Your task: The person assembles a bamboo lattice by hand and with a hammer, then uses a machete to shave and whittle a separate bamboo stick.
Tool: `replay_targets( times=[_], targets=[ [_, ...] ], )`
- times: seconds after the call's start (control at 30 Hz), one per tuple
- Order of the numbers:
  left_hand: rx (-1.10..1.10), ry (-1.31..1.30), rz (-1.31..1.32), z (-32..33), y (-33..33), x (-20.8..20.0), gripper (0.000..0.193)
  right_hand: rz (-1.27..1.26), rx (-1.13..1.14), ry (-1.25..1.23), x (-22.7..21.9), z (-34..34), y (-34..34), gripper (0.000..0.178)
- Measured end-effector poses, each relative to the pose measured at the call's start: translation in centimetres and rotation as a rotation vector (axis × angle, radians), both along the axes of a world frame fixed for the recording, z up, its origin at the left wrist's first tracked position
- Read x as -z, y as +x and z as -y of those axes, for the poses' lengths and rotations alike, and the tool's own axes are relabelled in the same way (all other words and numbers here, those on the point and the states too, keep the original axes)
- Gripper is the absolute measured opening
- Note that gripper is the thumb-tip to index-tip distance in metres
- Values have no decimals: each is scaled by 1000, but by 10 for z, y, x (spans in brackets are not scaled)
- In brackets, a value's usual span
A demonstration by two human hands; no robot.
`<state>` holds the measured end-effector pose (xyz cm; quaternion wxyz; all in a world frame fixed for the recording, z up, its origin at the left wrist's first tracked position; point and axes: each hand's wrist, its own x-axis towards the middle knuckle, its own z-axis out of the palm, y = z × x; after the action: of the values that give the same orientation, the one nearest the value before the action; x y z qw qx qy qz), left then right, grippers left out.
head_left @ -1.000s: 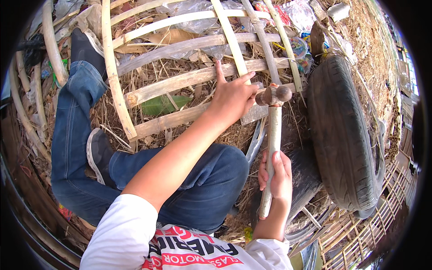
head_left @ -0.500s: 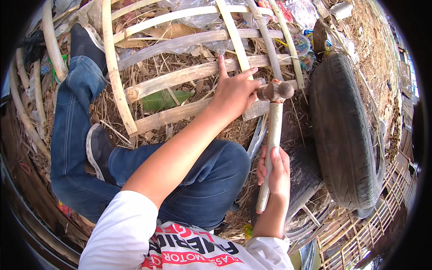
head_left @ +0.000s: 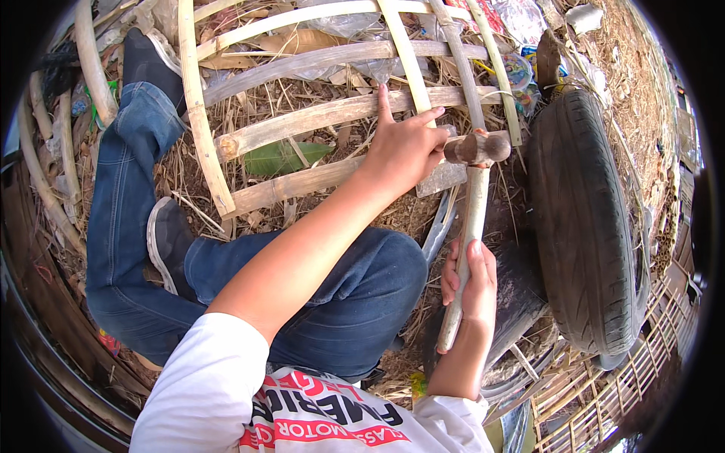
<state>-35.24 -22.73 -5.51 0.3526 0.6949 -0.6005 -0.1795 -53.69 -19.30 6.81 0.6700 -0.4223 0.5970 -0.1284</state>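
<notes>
Hammer (head_left: 474, 202), centre-right, is filling curled right hand (head_left: 479, 285); half-spread left hand (head_left: 404, 151), hold unclear, is touching lattice (head_left: 317, 117), ideally avoiding blows.

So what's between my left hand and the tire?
In the head view, the hammer head shows between your left hand and the tire, then a wooden slat's end.

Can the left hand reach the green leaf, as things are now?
Probably yes: the green leaf shows between two slats, near the left hand, though that hand now rests on the lattice.
</notes>
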Motion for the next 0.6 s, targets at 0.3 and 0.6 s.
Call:
replay_targets(
  times=[0.3, 0.6],
  targets=[
    [-13, -39, -8, 2, 2, 6, 7, 68, -16, -10, -3, 4, -1, 49],
    [2, -15, 9, 1, 4, 6, 15, 77, -42, 13, -2, 3, -5, 46]
  ],
)
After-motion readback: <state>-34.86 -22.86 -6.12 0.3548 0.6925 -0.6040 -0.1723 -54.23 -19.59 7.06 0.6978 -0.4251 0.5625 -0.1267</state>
